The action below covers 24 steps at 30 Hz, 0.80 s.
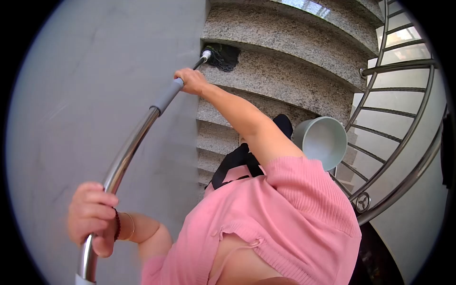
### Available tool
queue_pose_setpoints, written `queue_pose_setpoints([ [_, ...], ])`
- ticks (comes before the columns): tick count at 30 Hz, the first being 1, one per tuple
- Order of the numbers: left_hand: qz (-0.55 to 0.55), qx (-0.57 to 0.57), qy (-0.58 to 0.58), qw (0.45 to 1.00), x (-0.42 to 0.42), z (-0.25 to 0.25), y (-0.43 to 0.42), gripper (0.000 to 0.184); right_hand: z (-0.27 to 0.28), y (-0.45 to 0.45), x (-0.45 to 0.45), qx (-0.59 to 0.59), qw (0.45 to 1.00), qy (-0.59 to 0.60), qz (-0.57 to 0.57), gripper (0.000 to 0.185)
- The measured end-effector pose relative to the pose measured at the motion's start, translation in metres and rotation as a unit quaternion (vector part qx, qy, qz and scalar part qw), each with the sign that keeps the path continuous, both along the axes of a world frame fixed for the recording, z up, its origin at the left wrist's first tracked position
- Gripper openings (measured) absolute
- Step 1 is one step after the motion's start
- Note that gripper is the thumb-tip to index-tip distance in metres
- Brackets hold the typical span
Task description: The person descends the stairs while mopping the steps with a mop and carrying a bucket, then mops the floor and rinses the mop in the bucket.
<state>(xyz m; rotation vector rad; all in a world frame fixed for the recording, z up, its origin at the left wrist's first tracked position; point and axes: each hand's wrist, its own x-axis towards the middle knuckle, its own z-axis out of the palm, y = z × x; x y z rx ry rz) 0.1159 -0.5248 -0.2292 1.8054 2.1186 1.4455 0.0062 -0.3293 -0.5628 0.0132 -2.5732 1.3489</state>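
Observation:
A mop runs from the lower left to the upper middle, with a shiny metal pole [129, 154] and a grey sleeve [166, 99] on it. Its dark, stringy mop head [223, 57] lies on a stair tread, in the corner against the wall. My left hand [95, 218], with bracelets at the wrist, is wrapped round the upper pole. Further down, my right hand [191, 81] is closed on the pole just beyond the grey sleeve, nearer the mop head.
Speckled granite stairs [289, 71] curve up and away. A plain grey wall [95, 95] borders them on the left. A pale green bucket [306, 135] stands on a step at my right, beside the metal railing [399, 130]. Part of a dark shoe [283, 125] shows near the bucket.

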Motion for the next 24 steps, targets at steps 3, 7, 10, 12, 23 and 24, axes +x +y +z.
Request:
queue_pose_setpoints([
  [3, -0.004, 0.030, 0.023, 0.999, 0.009, -0.009, -0.029, 0.024, -0.002, -0.004, 0.015, 0.040, 0.998, -0.016, 0.048, 0.016],
  [7, 0.043, 0.083, -0.021, 0.995, 0.016, -0.014, -0.060, 0.024, 0.003, 0.010, 0.062, 0.080, 0.996, -0.029, 0.032, 0.014],
  [10, 0.031, 0.143, -0.067, 0.987, 0.017, -0.027, -0.057, 0.023, 0.000, 0.038, 0.100, 0.100, 0.995, -0.029, 0.002, 0.014],
  [12, -0.017, 0.154, -0.115, 0.981, 0.007, -0.040, -0.048, 0.022, -0.005, 0.059, 0.122, 0.116, 0.991, -0.017, -0.060, 0.014],
  [23, -0.138, 0.144, -0.306, 0.931, -0.004, -0.112, 0.115, 0.017, -0.075, 0.213, 0.241, 0.158, 0.923, 0.013, -0.350, 0.017],
  [24, -0.166, 0.114, -0.275, 0.940, -0.003, -0.106, 0.118, 0.017, -0.075, 0.213, 0.241, 0.150, 0.915, 0.014, -0.373, 0.018],
])
